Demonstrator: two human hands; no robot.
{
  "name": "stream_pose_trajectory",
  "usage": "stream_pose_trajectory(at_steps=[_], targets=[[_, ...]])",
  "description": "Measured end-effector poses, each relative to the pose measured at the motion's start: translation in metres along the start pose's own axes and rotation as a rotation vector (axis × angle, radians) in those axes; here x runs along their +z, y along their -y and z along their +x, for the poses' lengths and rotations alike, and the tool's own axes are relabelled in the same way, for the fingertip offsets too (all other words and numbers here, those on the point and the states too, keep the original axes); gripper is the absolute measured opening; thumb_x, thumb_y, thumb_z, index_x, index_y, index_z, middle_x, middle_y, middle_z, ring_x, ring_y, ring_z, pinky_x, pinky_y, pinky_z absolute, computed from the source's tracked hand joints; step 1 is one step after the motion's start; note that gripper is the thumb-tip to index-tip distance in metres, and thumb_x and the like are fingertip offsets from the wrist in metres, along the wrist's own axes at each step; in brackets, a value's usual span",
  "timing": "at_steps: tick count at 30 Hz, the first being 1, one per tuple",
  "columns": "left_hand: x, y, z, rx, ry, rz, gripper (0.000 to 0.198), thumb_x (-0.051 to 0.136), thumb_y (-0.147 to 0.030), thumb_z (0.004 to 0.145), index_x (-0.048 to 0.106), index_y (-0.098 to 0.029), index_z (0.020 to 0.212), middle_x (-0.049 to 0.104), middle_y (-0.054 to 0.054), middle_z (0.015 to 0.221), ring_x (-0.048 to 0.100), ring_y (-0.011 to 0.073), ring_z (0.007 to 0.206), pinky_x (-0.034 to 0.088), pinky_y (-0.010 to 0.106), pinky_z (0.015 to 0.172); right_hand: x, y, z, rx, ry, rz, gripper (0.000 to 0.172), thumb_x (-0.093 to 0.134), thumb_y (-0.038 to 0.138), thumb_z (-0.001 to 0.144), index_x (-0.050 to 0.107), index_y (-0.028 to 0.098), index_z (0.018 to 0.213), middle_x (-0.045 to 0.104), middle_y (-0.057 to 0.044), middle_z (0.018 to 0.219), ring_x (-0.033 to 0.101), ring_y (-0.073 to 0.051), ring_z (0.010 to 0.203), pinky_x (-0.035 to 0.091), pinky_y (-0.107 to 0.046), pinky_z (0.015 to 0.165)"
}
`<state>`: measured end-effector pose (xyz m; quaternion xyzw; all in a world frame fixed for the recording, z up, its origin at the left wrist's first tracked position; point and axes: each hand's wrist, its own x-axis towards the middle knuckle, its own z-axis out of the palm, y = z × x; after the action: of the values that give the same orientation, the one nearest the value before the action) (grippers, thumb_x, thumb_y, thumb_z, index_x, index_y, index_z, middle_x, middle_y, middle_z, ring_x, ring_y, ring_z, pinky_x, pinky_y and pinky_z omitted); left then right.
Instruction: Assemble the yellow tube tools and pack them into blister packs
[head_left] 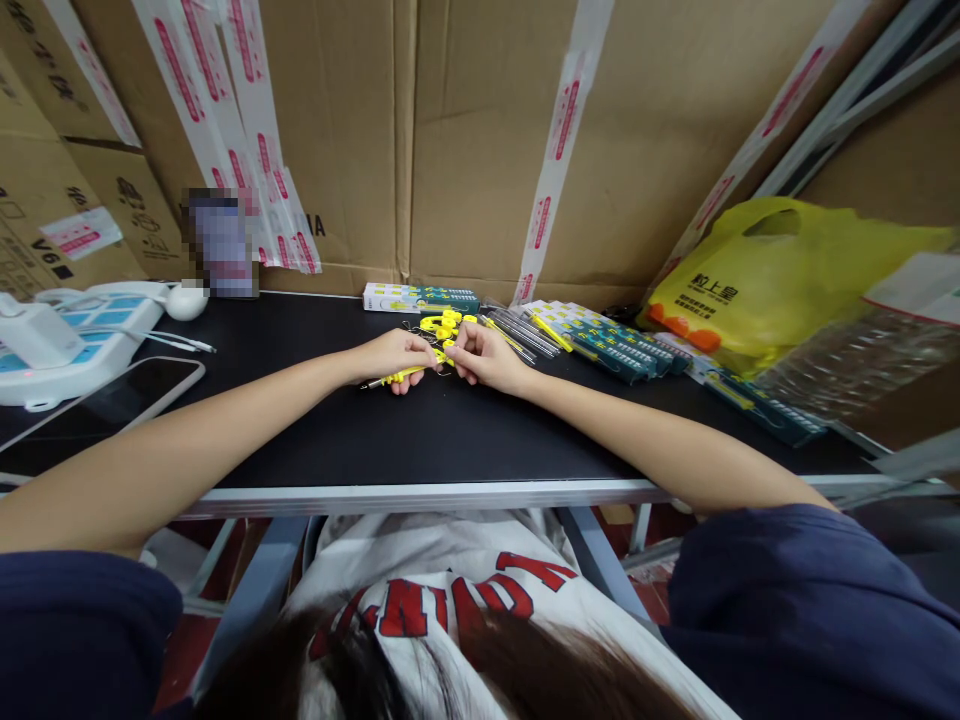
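Near the middle of the black table [360, 440], my left hand [401, 358] is closed around a thin yellow pen-like tool [391, 379]. Its dark pointed tip sticks out to the left; its exact kind cannot be made out. My right hand [484, 357] meets the left, its thumb and fingers pinched at a small yellow part [444, 353] by the tool's right end. Fingers hide whether the two are joined. Just behind my hands lie several yellow pieces [448, 322] with thin dark wires or strings. To their right are slim clear tubes [529, 332] and a yellow stick [553, 333].
A green-and-white box [420, 298] lies at the back, with several similar boxes [607, 340] to the right. Further right sits a yellow plastic bag [780, 280]. At left are a phone [97, 410] and a power strip [112, 325]. Cardboard [480, 150] walls the back.
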<state>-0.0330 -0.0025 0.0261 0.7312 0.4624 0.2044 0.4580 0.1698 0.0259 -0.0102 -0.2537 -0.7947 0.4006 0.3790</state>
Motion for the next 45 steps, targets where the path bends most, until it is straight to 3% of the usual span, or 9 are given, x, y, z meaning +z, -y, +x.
stream_pose_trajectory(at_steps=[10, 16, 23, 28, 37, 45], targets=[[0.004, -0.003, -0.003, -0.042, 0.106, -0.063, 0.013, 0.054, -0.026, 0.091, 0.059, -0.015, 0.086, 0.054, -0.003, 0.050, 0.044, 0.0065, 0.031, 0.032, 0.015, 0.031, 0.003, 0.002, 0.000, 0.011, -0.003, 0.027, 0.051, 0.068, 0.063, 0.078, 0.039, 0.021, 0.077, 0.056, 0.007, 0.051, 0.045, -0.004, 0.035, 0.034, -0.016, 0.035], [0.004, -0.007, -0.006, -0.080, 0.104, -0.100, 0.016, 0.055, -0.023, 0.087, 0.048, -0.018, 0.074, 0.043, -0.007, 0.050, 0.033, 0.0028, 0.030, 0.022, 0.013, 0.029, -0.001, 0.007, -0.001, 0.015, 0.072, -0.002, 0.052, 0.072, 0.062, 0.075, 0.043, 0.019, 0.075, 0.058, 0.006, 0.052, 0.046, -0.004, 0.036, 0.033, -0.015, 0.035], [0.005, -0.009, -0.006, -0.096, 0.111, -0.049, 0.011, 0.052, -0.024, 0.091, 0.053, -0.018, 0.083, 0.041, -0.007, 0.050, 0.030, 0.0028, 0.030, 0.022, 0.013, 0.030, -0.006, 0.013, -0.001, 0.024, 0.180, -0.040, 0.045, 0.070, 0.057, 0.080, 0.051, 0.016, 0.077, 0.060, 0.004, 0.056, 0.048, -0.004, 0.039, 0.034, -0.014, 0.034], [0.005, -0.012, -0.009, -0.082, 0.104, -0.083, 0.021, 0.041, -0.029, 0.096, 0.054, -0.017, 0.086, 0.035, -0.008, 0.050, 0.027, 0.0036, 0.031, 0.022, 0.014, 0.030, -0.010, 0.012, -0.001, 0.064, 0.162, -0.001, 0.044, 0.069, 0.056, 0.081, 0.050, 0.017, 0.077, 0.062, 0.003, 0.057, 0.049, -0.005, 0.038, 0.034, -0.014, 0.030], [0.002, -0.012, -0.010, -0.103, 0.172, -0.014, 0.020, 0.044, -0.024, 0.094, 0.060, -0.014, 0.088, 0.036, -0.007, 0.052, 0.028, 0.0029, 0.032, 0.022, 0.013, 0.031, -0.007, 0.013, -0.002, 0.067, 0.154, 0.005, 0.046, 0.072, 0.056, 0.078, 0.048, 0.017, 0.074, 0.061, 0.004, 0.054, 0.048, -0.004, 0.037, 0.033, -0.013, 0.030], [0.007, -0.016, -0.009, -0.108, 0.125, 0.022, 0.021, 0.043, -0.023, 0.095, 0.058, -0.014, 0.083, 0.035, -0.007, 0.047, 0.028, 0.0042, 0.030, 0.022, 0.015, 0.030, -0.002, 0.009, -0.001, 0.084, 0.084, -0.010, 0.049, 0.073, 0.060, 0.075, 0.044, 0.019, 0.074, 0.059, 0.005, 0.050, 0.046, -0.004, 0.034, 0.032, -0.014, 0.029]])
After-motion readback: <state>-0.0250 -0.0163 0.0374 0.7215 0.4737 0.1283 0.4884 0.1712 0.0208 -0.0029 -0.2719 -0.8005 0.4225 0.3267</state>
